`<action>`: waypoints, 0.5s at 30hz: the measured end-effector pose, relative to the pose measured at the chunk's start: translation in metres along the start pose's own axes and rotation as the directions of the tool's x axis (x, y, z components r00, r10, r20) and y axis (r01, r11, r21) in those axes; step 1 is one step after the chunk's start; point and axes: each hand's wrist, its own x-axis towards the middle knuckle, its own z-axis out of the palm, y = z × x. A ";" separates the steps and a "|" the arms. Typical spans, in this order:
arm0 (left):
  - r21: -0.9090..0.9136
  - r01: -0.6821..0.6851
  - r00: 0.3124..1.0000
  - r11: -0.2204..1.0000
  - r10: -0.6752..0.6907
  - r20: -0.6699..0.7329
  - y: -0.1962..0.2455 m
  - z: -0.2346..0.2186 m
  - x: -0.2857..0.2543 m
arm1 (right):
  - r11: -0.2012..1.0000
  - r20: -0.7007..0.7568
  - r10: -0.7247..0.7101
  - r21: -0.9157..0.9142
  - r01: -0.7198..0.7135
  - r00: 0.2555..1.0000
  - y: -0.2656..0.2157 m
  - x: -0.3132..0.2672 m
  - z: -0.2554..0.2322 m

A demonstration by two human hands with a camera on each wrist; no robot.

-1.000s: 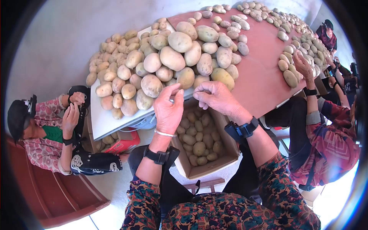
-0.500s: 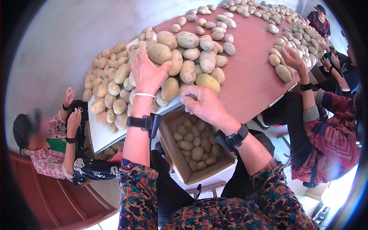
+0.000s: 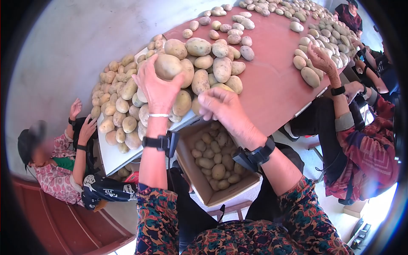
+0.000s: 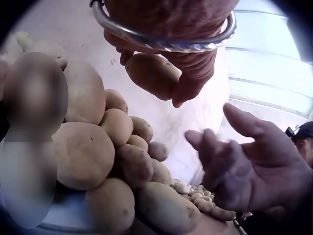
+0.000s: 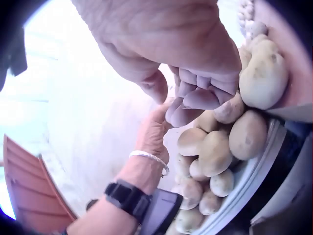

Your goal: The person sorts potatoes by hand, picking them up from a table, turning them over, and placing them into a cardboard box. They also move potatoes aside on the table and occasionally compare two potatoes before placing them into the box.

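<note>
My left hand (image 3: 158, 87) grips a large potato (image 3: 168, 66) at the top of the heap, thumb and fingers on opposite sides. That potato (image 4: 152, 76) shows against the wall in the left wrist view, under the hand (image 4: 195, 66). My right hand (image 3: 227, 111) hovers over the far rim of a cardboard box (image 3: 205, 193), near the table edge, holding nothing visible. In the right wrist view its fingers (image 5: 203, 93) are loosely bent, thumb apart. Smaller potatoes (image 3: 218, 171) lie inside the box.
The potato heap (image 3: 127, 91) covers much of the white board (image 3: 111, 155). More potatoes (image 3: 310, 77) lie across the reddish table (image 3: 272, 72). People sit at left and right; one person's hand (image 3: 321, 59) touches the right-hand pile. A red bench (image 3: 63, 216) stands at lower left.
My left hand has moved up and left from near the right hand to the heap and taken hold of the large potato. The right hand has stayed above the box's far side.
</note>
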 end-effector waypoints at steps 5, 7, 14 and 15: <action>-0.227 -0.087 0.967 0.970 0.137 0.214 0.041 -0.020 -0.056 | 0.684 0.159 0.040 0.716 -0.143 0.987 -0.014 0.005 0.009; -0.221 -0.210 0.935 0.952 0.262 0.240 0.045 -0.022 -0.067 | 0.706 0.159 0.030 0.695 -0.133 0.987 -0.001 0.006 0.007; -0.286 0.181 0.972 0.941 -0.127 0.199 -0.010 -0.023 -0.053 | 0.738 0.074 0.201 0.645 -0.200 0.977 0.002 0.000 -0.005; -0.136 0.185 0.977 0.973 -0.168 0.129 -0.017 -0.024 -0.045 | 0.736 0.044 0.203 0.652 -0.183 0.978 0.001 0.000 -0.004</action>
